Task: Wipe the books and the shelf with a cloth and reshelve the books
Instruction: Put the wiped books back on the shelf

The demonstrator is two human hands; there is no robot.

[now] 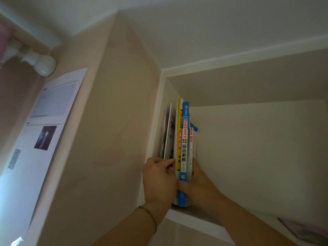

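- Paper sheet (44, 125) on wall, well left of both hands.
- Left hand (158, 180) w/ fingers curled on left side of books (181, 139), gripping them.
- Books upright at shelf's (186, 219) left end, btwn the hands.
- Right hand (198, 185) clasps books' right side, thumb under spines.

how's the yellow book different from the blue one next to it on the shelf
The yellow book shows a narrower spine than the blue book. The yellow book's spine carries an orange block, while the blue book's has a white panel with red and black characters. The yellow book's top reaches slightly higher than the blue book's. Both stand upright side by side at the left end of the shelf, held between the left hand and right hand.
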